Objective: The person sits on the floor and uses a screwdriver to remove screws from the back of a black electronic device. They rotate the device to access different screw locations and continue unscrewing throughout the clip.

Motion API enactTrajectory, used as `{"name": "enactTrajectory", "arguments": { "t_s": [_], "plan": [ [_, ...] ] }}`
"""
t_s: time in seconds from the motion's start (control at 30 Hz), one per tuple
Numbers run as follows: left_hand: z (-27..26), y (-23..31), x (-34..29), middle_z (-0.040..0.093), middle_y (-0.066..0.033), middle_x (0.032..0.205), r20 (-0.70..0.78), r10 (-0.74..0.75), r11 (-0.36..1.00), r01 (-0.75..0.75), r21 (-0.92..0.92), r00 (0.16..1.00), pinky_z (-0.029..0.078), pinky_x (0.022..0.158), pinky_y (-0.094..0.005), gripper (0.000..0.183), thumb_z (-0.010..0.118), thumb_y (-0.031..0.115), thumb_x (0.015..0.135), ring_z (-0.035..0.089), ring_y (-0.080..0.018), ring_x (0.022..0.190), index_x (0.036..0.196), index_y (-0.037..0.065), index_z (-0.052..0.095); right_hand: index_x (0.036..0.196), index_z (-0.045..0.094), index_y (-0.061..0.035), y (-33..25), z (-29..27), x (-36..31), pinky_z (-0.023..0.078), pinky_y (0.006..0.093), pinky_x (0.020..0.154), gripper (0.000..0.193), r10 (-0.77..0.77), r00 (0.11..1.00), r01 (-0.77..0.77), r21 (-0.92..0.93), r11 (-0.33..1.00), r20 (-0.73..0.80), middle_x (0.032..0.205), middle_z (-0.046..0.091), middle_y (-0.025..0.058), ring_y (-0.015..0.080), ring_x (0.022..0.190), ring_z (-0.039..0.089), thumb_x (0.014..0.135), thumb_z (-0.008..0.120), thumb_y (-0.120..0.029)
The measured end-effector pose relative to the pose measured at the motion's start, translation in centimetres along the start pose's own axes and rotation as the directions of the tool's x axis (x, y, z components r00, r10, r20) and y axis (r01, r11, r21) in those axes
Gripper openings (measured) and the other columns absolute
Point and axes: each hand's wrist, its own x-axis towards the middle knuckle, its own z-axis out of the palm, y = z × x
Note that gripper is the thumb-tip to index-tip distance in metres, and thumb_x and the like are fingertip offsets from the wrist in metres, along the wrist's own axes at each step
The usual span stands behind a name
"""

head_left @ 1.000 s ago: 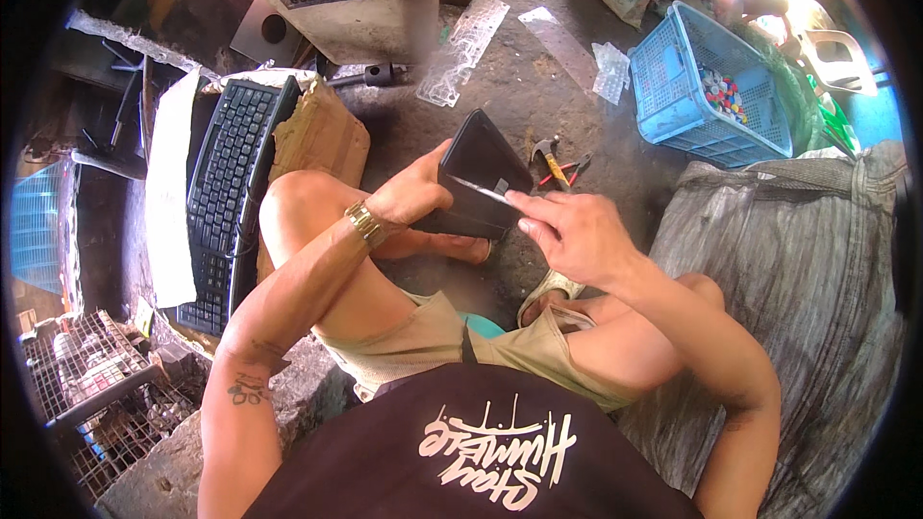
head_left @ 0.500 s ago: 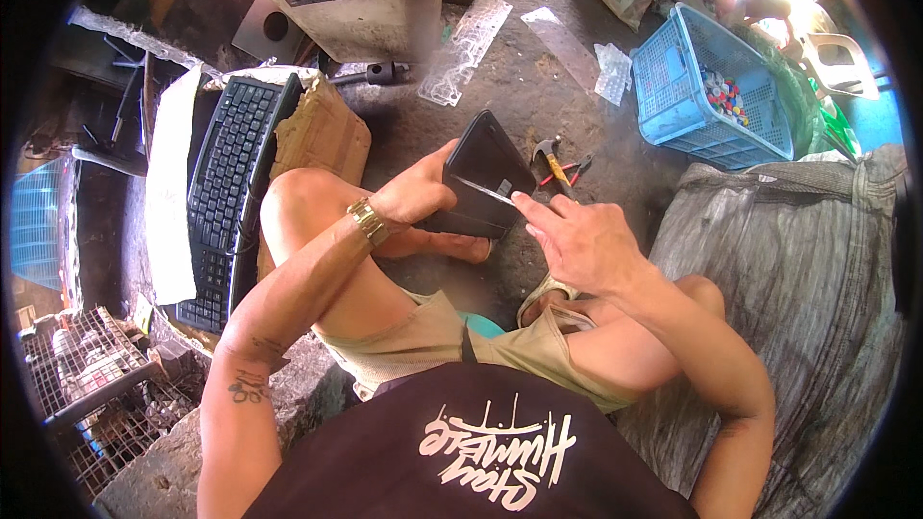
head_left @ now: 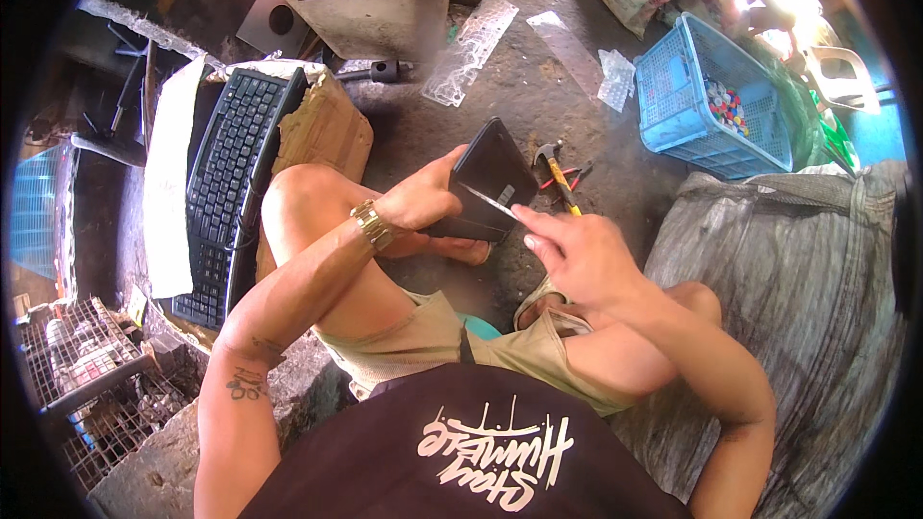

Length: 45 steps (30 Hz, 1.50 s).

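Observation:
My left hand (head_left: 421, 198) is closed around the left edge of a flat black device (head_left: 498, 161), which looks like a tablet or a casing panel and is tilted above my crossed legs. In my right hand (head_left: 588, 255) is a thin knife (head_left: 487, 198), its handle hidden by my palm. The forefinger stretches along the knife, and the pale blade lies across the face of the device, near a small grey patch. Whether the blade's tip touches the surface, I cannot tell. Just beyond on the ground lies a hammer (head_left: 555, 173) with a yellow-and-black handle, beside red-handled pliers (head_left: 581, 175).
A black keyboard (head_left: 234, 159) rests on a cardboard box (head_left: 332, 139) at left. Far right stands a blue crate (head_left: 663, 86) holding colourful caps. A large grey woven sack (head_left: 769, 269) lies at right. Clear plastic sheets (head_left: 469, 53) and a dirty white bin (head_left: 385, 10) are ahead.
My right hand has shifted slightly down with the knife, uncovering more of the hammer's handle. The device has moved down a little, still in my left hand.

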Motion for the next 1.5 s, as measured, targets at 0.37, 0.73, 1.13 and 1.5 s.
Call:
{"name": "enactTrajectory", "arguments": {
  "t_s": [0.37,0.73,1.13,1.5],
  "plan": [
    [-0.8,-1.6,1.0,0.058,-0.0129,0.150,0.004,0.106,0.990,-0.106,0.092,0.994,0.041,0.117,-0.0319,0.104,0.054,-0.013,0.068,0.052,-0.0192,0.139,0.168,0.001,0.030,0.147,0.061,-0.0007,0.4,-2.4,-0.5,0.040,0.0254,0.042,0.044,0.170,0.899,-0.436,0.798,0.416,0.403,0.088,0.064,0.0079,0.0063,0.052,0.053,0.108,0.062,-0.022],
    [-0.5,-0.5,0.5,0.060,-0.0125,0.148,0.000,0.092,0.984,-0.091,0.151,0.996,0.043,0.115,-0.0322,0.102,0.055,-0.013,0.071,0.054,-0.0194,0.137,0.168,0.003,0.030,0.146,0.066,-0.0068,0.8,-0.5,1.3,0.039,0.0258,0.040,0.040,-0.370,0.911,0.377,0.005,0.926,-0.184,0.079,0.065,0.0062,0.0079,0.047,0.053,0.107,0.063,-0.018],
    [-0.7,-0.8,0.9,0.061,-0.0119,0.145,-0.059,0.119,0.963,-0.101,0.251,0.991,0.046,0.110,-0.0311,0.102,0.052,-0.014,0.067,0.055,-0.0197,0.135,0.167,0.003,0.034,0.151,0.063,-0.0168,-0.5,0.1,0.8,0.052,0.0368,0.053,0.051,-0.522,0.851,0.370,-0.632,0.680,-0.063,0.089,0.070,0.0094,0.0236,0.059,0.062,0.100,0.068,-0.019],
    [-0.7,-1.0,1.2,0.061,-0.0112,0.146,-0.015,0.113,0.982,-0.109,0.153,0.994,0.045,0.109,-0.0301,0.099,0.052,-0.012,0.070,0.054,-0.0187,0.135,0.167,0.002,0.034,0.144,0.068,-0.0134,0.8,0.4,0.5,0.051,0.0382,0.053,0.042,-0.367,0.919,0.290,-0.384,0.876,-0.142,0.077,0.064,0.0095,0.0221,0.054,0.059,0.103,0.067,-0.021]
  ]
}}
